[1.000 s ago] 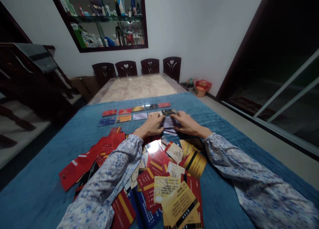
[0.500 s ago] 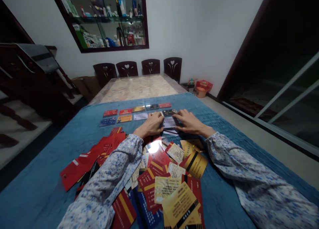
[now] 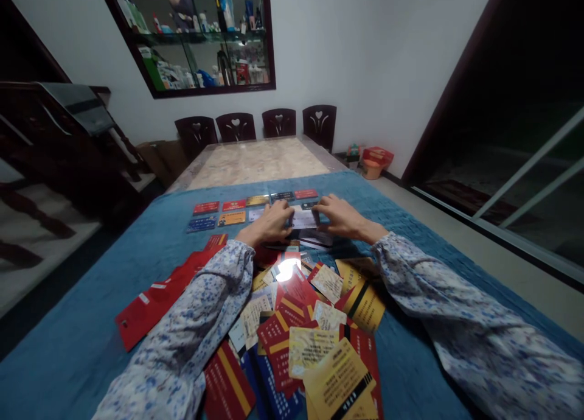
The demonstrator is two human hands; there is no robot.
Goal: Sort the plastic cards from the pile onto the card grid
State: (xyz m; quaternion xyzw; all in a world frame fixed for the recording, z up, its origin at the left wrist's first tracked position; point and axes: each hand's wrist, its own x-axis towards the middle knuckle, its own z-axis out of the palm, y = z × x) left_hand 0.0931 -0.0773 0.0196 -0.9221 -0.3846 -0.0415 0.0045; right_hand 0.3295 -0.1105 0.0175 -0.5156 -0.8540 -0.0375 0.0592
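A pale lilac card (image 3: 305,219) lies between my two hands, its left edge under the fingertips of my left hand (image 3: 270,223) and its right edge at those of my right hand (image 3: 341,217). Both hands are closed with bent fingers. Beneath it, more cards (image 3: 314,240) with dark and white faces stick out towards me. Beyond and to the left are two rows of cards, among them an orange one (image 3: 232,218), a blue one (image 3: 201,224) and a gold one (image 3: 258,200). My left hand partly covers another pale card.
A loose heap of red, gold and blue cards (image 3: 340,377) spreads between my forearms. Red cards (image 3: 157,301) fan out left of my left sleeve. Blue cloth (image 3: 429,359) covers the near table; its bare stone-patterned top (image 3: 269,158) and several chairs (image 3: 319,128) are behind.
The pale card has moved forward and now covers most of the black card that showed between my hands. Both hands have shifted slightly with it, and the view has tilted a little.
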